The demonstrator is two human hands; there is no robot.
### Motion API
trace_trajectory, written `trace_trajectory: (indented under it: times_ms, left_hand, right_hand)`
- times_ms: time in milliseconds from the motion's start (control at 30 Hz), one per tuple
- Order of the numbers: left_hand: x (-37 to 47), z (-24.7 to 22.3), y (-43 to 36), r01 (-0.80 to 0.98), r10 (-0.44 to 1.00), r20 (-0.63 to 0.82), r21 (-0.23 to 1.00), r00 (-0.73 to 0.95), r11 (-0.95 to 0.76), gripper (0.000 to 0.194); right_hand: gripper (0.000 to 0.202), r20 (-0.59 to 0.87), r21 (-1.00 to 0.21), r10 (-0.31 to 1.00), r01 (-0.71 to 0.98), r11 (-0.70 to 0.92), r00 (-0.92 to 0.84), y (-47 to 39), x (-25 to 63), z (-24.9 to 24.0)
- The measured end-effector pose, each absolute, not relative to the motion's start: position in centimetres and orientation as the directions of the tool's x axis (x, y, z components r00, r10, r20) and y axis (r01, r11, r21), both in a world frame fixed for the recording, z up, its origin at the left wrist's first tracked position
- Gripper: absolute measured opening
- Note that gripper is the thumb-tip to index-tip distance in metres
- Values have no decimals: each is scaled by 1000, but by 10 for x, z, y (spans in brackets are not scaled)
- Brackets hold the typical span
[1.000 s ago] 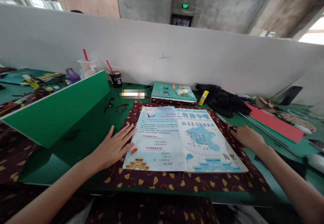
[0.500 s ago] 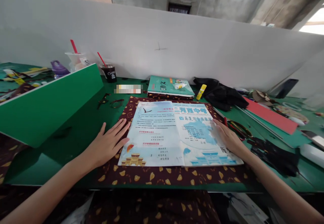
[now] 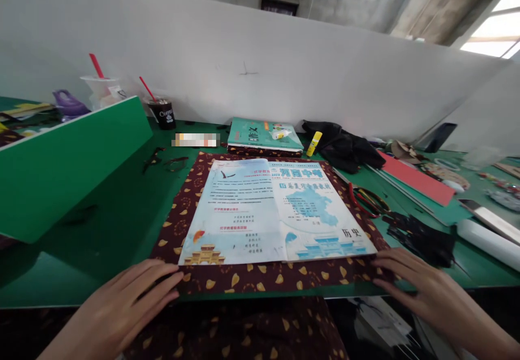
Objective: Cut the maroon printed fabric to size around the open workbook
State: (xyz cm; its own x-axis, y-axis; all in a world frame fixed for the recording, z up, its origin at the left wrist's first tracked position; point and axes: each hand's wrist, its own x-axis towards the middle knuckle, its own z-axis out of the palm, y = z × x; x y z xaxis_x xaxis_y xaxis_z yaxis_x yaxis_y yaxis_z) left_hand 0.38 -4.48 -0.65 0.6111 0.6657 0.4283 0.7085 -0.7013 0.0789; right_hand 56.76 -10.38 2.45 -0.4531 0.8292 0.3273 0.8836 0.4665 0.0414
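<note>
A booklet (image 3: 239, 208) lies opened flat, its blue-and-white covers facing up. Under it is a dark maroon cloth (image 3: 252, 278) printed with yellow leaf shapes, its border showing all round. At the cloth's near left corner, my left hand (image 3: 125, 300) has its fingers stretched out, the tips on the border just beside the booklet. My right hand (image 3: 426, 289) is at the near right corner, fingers extended and thumb apart, with tips touching the cloth. Whether either hand pinches the fabric is hard to see; neither holds the booklet.
Behind the booklet stand a green book (image 3: 264, 135) and a yellow glue stick (image 3: 314, 144). To the right lie red-handled scissors (image 3: 365, 200), black fabric (image 3: 420, 238) and a red sheet (image 3: 414, 175). A green board (image 3: 73, 170) leans at left, near a coffee cup (image 3: 162, 113).
Both hands have left the booklet's sides and come down toward me to the cloth's near corners. The booklet still lies flat on the cloth; the view has shifted slightly.
</note>
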Motion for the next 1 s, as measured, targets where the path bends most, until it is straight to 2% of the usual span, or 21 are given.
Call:
trace_trajectory:
  times_ms: [67,167,267,333,400,500,600,667,733,867,1000]
  left_hand:
    - [-6,-11,-42,676,612,419,-8,671,-736,49]
    - [-16,-11,-38,658,574,417,-80,704,-749,55]
    - [-13,-7,-34,639,528,436,-159,729,-752,50]
    - [-4,-2,-32,660,531,441,-215,723,-720,40]
    - [9,3,-30,730,590,465,-208,660,-651,35]
    - [26,11,-27,786,653,502,-91,567,-612,34]
    - [34,17,-24,796,736,492,132,465,-591,35]
    - [36,21,-20,820,839,424,300,343,-487,37]
    - [37,23,-14,831,905,329,395,271,-392,41]
    - [35,28,-1,843,936,256,424,239,-332,48]
    - [22,28,6,855,952,204,425,230,-298,44]
  right_hand:
    - [26,355,59,811,877,477,-465,-107,571,17]
    - [22,406,97,771,862,498,-491,-106,573,8]
    - [23,445,162,749,867,471,-490,-105,572,2]
    - [24,470,204,752,885,418,-463,-104,572,-1]
    - [23,499,233,752,902,363,-431,-104,573,-1]
    - [28,492,214,775,918,334,-396,-104,571,3]
    - [23,471,119,807,932,342,-356,-104,568,8]
    - [11,505,-7,817,945,326,-278,-100,567,8]
    - [13,532,-171,832,943,286,-155,-93,568,6]
    - [33,420,-414,906,899,145,47,-76,577,0]
    - [49,245,-463,958,886,-21,151,-63,588,-3]
